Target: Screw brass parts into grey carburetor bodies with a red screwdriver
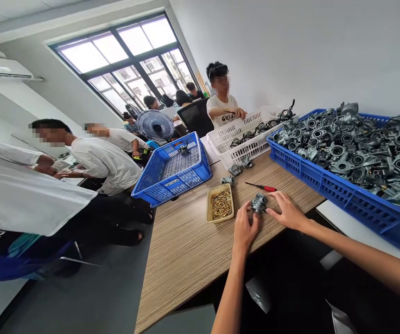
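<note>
A small grey metal carburetor (258, 202) rests on the wooden table between my two hands. My left hand (244, 229) has its thumb and fingers closed against the carburetor's near left side. On the other side, my right hand (286, 212) has its fingers stretched apart close to the part. A screwdriver (268, 188) with a red and black handle lies just beyond. To the left stands a yellowish tray (208, 215) filled with small brass-coloured pieces. More carburetor bodies (227, 180) sit behind this tray.
A big blue crate (311, 174) at the right is heaped with carburetors. Beyond the table's middle stands a white basket (225, 160) with dark-fitted assemblies, a person behind it. Another blue crate (172, 188) is at the far left table edge. Several people and a fan (155, 125) are farther off.
</note>
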Demonstrator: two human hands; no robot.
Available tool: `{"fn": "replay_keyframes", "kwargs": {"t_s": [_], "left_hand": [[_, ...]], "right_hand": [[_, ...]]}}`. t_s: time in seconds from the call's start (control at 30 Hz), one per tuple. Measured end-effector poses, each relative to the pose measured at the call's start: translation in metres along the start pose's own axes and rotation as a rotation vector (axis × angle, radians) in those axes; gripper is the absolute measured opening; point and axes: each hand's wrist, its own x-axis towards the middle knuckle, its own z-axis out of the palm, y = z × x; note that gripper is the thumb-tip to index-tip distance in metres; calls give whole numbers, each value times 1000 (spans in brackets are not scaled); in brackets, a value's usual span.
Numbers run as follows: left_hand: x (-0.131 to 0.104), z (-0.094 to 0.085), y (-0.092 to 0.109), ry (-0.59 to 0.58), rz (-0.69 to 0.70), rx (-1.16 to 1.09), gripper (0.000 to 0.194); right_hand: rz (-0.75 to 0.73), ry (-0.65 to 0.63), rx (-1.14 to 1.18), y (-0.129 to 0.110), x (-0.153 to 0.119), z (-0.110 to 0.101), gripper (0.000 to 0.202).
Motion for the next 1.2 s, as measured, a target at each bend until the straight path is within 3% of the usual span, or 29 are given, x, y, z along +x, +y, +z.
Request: {"fn": "replay_keyframes", "kwargs": {"t_s": [0.13,0.33,0.5,0.6,0.73,0.93,1.07,1.2], "left_hand": [[-2,-1,-6,79,-37,-68,40],[-5,-1,-14,136,-37,-79,40],[-3,-4,-15,139,-52,-96,40],[-3,-7,-15,141,-48,-108,39],[-3,-9,-15,133,-42,-125,38],[-1,-11,-13,138,-45,-139,38],[0,-11,-12,146,-42,-162,36],[1,-11,-13,146,-44,-197,35]], "right_hand": [[44,3,-112,-28,22,22,64],[211,-188,-294,-49,51,47,87],[258,-185,-327,-56,54,39,86],[270,-152,-349,-61,51,14,80],[239,-23,-345,-78,44,-57,75],[277,281,-454,-109,16,-223,73],[407,617,-728,-104,-35,-330,72],[772,838,-978,-91,-119,-401,82]]}}
